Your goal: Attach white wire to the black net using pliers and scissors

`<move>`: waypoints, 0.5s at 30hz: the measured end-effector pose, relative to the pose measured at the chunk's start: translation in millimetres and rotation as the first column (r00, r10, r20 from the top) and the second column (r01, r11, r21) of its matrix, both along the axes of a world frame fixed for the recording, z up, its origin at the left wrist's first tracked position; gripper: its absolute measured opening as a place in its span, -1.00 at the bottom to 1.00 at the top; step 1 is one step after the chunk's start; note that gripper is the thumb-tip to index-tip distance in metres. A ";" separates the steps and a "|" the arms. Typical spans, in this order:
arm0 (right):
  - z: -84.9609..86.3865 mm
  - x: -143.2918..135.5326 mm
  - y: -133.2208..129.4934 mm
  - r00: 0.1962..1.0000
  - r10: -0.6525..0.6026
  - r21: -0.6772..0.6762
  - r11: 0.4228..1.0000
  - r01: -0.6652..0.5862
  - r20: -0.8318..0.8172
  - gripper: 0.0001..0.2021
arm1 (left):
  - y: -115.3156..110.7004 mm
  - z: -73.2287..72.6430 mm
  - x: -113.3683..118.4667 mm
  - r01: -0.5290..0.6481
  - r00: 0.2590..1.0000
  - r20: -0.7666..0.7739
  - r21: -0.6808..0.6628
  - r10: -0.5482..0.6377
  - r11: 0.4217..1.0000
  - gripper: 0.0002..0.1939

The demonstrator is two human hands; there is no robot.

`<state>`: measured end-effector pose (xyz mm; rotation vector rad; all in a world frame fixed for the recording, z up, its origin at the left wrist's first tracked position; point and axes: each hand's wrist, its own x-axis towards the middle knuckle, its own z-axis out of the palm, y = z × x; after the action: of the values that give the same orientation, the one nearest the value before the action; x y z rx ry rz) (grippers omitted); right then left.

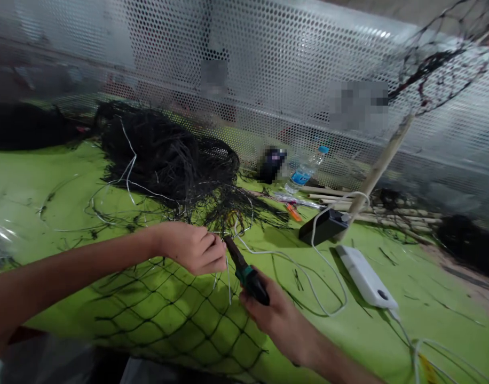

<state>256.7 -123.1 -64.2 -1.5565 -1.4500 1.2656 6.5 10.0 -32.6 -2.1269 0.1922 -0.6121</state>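
Observation:
My left hand (194, 248) is closed, its fingertips pinched where thin silvery wire (229, 282) comes out and hangs down. The exact grip point is hidden by the fingers. My right hand (270, 306) is wrapped round pliers (246, 274) with dark, green-trimmed handles. Their dark jaws point up and left, right beside the left fingertips; whether the jaws touch the wire I cannot tell. Below both hands a black knotted net (184, 314) spreads over the green surface. Just beyond them lies a large bundle of black netting (160, 154) with wire loops across it.
A green-covered table (420, 330) carries a white power bank (367, 277) with cables and a black box (324, 226). Behind stand a water bottle (304, 173), an upright wooden stick (383, 165) and a perforated metal panel (268, 69). An orange tool (294, 212) lies near the bottle.

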 end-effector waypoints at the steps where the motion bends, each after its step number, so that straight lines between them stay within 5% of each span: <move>1: -0.9 -1.1 2.1 1.000 0.009 -0.088 0.996 -0.011 -0.021 -0.71 | 1.0 -2.2 -1.2 -0.007 1.000 -0.029 -0.005 0.007 1.000 -0.87; 4: 0.3 -7.1 12.4 0.996 0.016 -0.381 0.923 -0.050 -0.091 -0.71 | 5.7 -8.3 -3.6 -0.018 0.998 -0.062 -0.017 0.017 1.000 -0.84; 6: 5.8 -11.2 21.9 0.991 0.017 -0.435 0.897 -0.075 -0.136 -0.72 | 9.2 -10.6 -4.0 -0.055 0.998 -0.027 -0.034 0.054 0.998 -0.86; 11: 31.6 -13.7 44.2 0.982 0.090 -0.245 0.961 -0.130 -0.168 -0.75 | 11.5 -1.1 0.0 -0.229 0.946 0.206 -0.123 0.251 0.966 -0.87; 15: 45.5 -15.6 51.8 0.993 0.117 -0.070 0.991 -0.118 -0.012 -0.73 | 11.5 14.6 5.0 -0.255 0.862 0.375 -0.259 0.340 0.932 -0.89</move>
<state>241.1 -71.3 -18.7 -1.5284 -1.5265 1.4034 11.5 21.5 -17.9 -2.1000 -0.4502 -0.9065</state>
